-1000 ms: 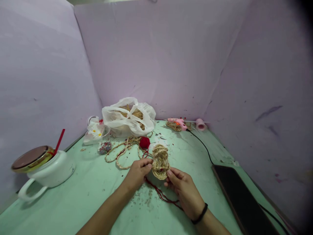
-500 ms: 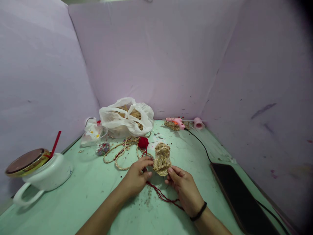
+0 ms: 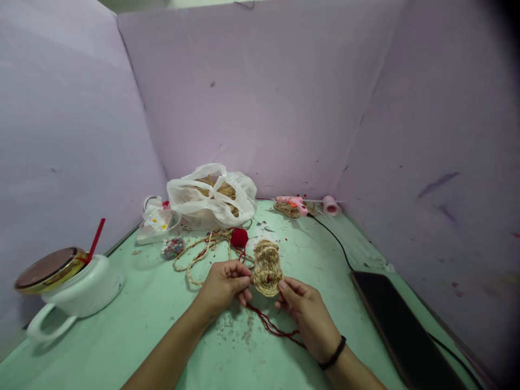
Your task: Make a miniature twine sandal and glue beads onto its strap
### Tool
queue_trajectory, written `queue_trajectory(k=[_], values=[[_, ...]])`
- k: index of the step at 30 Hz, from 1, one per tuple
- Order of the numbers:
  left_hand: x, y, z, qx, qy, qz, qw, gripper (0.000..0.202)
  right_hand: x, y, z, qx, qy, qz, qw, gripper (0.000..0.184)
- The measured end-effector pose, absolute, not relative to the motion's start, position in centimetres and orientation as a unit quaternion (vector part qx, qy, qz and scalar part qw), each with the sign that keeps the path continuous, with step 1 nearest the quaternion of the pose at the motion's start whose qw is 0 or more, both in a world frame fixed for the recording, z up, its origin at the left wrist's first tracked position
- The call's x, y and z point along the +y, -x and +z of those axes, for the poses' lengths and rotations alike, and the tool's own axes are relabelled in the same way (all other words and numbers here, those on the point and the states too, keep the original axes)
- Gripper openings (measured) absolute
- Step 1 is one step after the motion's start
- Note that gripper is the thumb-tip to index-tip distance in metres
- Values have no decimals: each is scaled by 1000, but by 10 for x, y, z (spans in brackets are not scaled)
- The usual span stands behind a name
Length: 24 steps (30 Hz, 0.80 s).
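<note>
You pinch small tan woven-straw sandal (image 3: pixel 266 268), L hand (image 3: pixel 225 284) + R hand (image 3: pixel 306 314)
Next: thin red yarn (image 3: pixel 270 325) under R wants steady tension

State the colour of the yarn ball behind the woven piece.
Red; head view shows the yarn ball best.

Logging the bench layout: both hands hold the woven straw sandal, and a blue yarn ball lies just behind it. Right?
No. The head view shows the yarn ball is red, not blue. The left hand and right hand do hold the woven straw sandal, with the ball just behind it.
</note>
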<state>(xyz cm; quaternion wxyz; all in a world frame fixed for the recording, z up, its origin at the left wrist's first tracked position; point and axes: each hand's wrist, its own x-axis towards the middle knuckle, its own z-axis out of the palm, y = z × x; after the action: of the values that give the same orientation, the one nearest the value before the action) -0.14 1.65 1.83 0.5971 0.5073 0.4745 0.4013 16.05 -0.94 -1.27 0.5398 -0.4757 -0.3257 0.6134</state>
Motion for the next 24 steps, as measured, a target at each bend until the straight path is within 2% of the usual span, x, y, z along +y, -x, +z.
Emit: queue_trajectory(k=[8,14,24], values=[[16,0,13,482,-489,407,603,28,-11,-159,-8,-382,486,572,539,29],[18,5,11,484,-486,361,631,37,-11,-162,-8,-434,509,511,540,21],[17,1,3,466,-513,387,608,40,-10,-163,-10,-455,480,541,519,28]])
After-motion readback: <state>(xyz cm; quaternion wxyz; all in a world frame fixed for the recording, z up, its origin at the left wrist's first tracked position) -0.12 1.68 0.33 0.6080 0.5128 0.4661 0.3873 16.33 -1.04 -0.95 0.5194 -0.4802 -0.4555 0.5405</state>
